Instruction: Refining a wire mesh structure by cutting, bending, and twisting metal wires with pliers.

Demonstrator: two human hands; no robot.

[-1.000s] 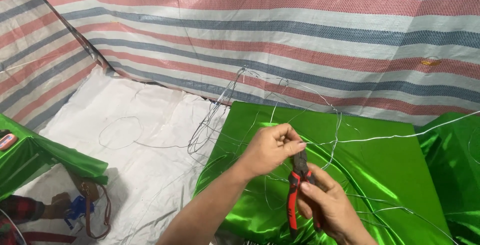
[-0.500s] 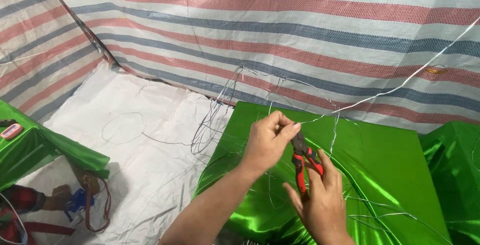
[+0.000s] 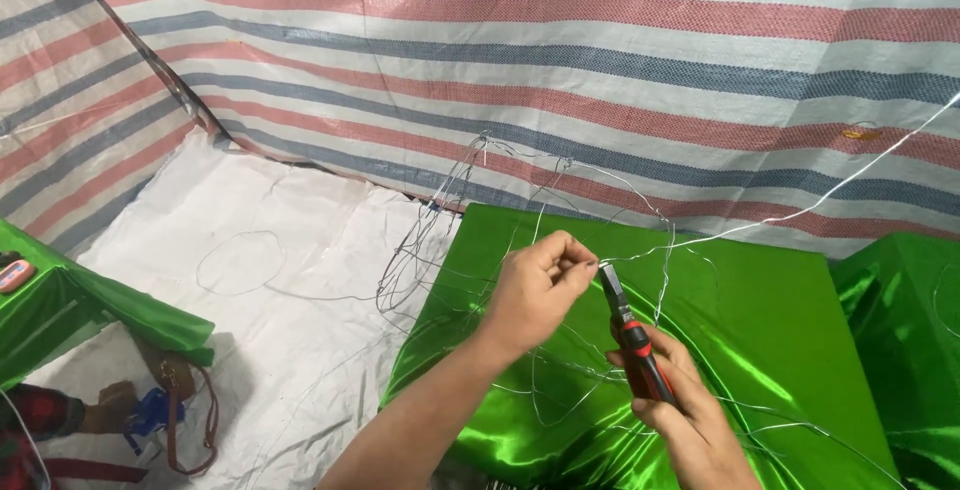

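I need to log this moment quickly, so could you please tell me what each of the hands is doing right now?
Left hand: closed, pinching the thin wire between its fingertips.
Right hand: closed around the red-and-black pliers, whose tip is at the wire.

Bright, sharp, glare on green foil [image 3: 760,350]
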